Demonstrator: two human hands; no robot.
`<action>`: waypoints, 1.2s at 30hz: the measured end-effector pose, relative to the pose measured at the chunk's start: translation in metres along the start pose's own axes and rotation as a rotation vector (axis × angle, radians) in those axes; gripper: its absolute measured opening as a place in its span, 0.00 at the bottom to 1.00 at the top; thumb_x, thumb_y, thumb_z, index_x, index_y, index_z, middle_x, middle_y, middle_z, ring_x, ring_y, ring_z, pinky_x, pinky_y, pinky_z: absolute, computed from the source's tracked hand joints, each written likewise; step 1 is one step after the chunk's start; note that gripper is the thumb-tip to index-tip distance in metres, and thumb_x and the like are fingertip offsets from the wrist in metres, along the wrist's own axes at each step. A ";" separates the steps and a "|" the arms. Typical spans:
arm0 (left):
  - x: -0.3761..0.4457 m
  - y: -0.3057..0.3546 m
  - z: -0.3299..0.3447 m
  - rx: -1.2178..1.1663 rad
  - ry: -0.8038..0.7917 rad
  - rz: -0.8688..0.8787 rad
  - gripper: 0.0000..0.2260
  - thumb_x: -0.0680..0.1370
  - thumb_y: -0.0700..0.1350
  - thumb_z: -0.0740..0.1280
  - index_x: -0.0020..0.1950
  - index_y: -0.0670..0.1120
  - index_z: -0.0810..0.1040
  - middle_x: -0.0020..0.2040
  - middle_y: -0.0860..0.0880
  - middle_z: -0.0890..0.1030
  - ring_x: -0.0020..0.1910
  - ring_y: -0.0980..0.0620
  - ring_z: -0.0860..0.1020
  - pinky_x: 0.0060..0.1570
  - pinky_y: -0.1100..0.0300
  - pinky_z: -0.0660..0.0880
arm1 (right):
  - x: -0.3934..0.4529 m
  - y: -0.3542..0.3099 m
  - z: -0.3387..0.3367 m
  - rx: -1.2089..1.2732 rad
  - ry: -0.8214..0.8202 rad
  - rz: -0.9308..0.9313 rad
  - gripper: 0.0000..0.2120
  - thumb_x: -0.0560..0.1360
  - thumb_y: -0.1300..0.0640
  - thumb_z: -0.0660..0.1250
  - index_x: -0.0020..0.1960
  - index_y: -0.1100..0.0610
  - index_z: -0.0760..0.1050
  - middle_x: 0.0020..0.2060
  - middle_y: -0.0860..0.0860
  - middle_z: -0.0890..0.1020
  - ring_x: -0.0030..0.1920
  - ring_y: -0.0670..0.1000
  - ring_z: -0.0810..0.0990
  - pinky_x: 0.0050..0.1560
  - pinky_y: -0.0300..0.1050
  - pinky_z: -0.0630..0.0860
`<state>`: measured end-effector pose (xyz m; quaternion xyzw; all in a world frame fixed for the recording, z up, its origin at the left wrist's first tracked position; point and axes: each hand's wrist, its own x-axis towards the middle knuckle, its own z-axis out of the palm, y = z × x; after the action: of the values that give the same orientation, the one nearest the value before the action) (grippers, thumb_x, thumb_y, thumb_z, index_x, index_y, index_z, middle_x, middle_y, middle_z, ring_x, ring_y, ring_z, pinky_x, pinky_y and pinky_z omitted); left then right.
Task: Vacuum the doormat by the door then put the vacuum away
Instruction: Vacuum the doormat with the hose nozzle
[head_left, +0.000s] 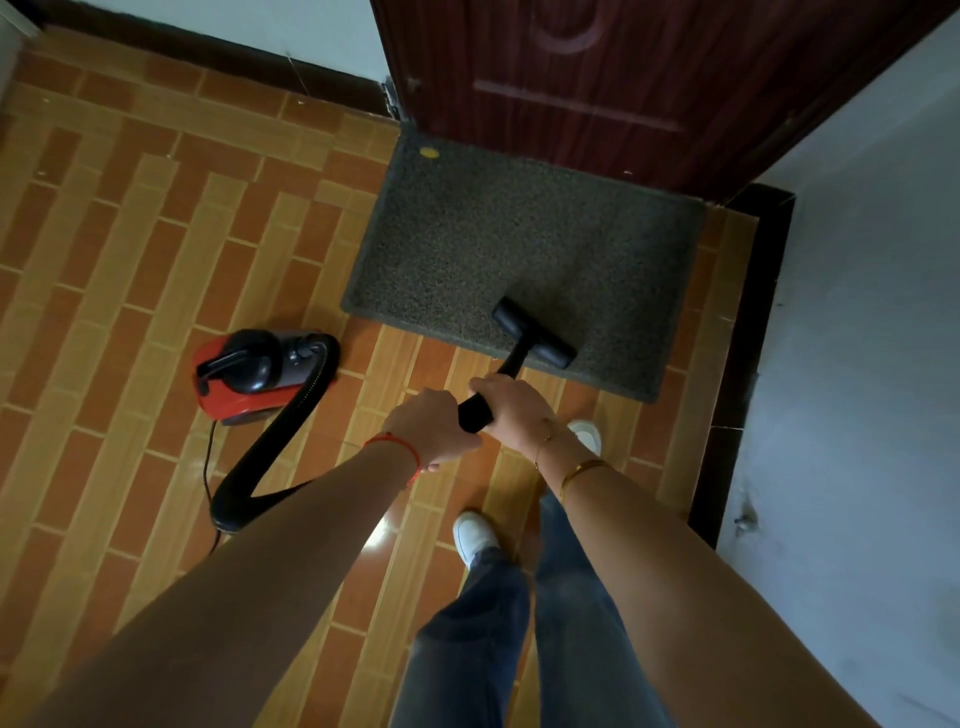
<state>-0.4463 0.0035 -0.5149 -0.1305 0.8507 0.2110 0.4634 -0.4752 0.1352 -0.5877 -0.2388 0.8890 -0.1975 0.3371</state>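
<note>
Doormat (498, 234): dark grey, flat on the tiled floor (130, 270), far edge against the brown door (597, 78). Small yellow spot (429, 152) near its far left corner. Vacuum nozzle (535, 332) sits on the mat's near edge, right of centre. I see the black wand (475, 410) held in both hands: left hand (431, 428) behind, right hand (511, 405) ahead, fingers of each wrapped around it. Hose (270, 457) loops back to the red-and-black vacuum body (254, 371), standing on the floor left of the mat.
</note>
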 end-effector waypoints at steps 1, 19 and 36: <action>0.000 0.001 0.001 0.007 -0.003 -0.001 0.10 0.73 0.48 0.67 0.40 0.42 0.76 0.26 0.47 0.79 0.19 0.53 0.76 0.22 0.64 0.71 | -0.001 0.001 0.002 0.001 0.004 0.004 0.04 0.75 0.60 0.66 0.50 0.57 0.72 0.49 0.56 0.78 0.48 0.58 0.80 0.42 0.48 0.73; 0.066 0.122 -0.020 0.023 0.057 0.075 0.08 0.73 0.47 0.65 0.36 0.44 0.74 0.26 0.48 0.77 0.25 0.51 0.78 0.29 0.63 0.74 | 0.027 0.119 -0.070 -0.007 0.079 0.038 0.04 0.75 0.60 0.66 0.49 0.55 0.73 0.52 0.53 0.77 0.52 0.57 0.78 0.44 0.50 0.78; 0.174 0.295 -0.081 -0.177 0.068 0.107 0.10 0.71 0.46 0.65 0.32 0.43 0.76 0.24 0.47 0.78 0.23 0.51 0.78 0.31 0.60 0.78 | 0.083 0.270 -0.231 -0.087 0.002 0.022 0.07 0.73 0.65 0.66 0.45 0.56 0.70 0.51 0.54 0.77 0.50 0.57 0.78 0.49 0.56 0.78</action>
<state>-0.7223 0.2185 -0.5521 -0.1324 0.8497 0.3050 0.4091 -0.7687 0.3508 -0.6077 -0.2431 0.8997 -0.1553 0.3275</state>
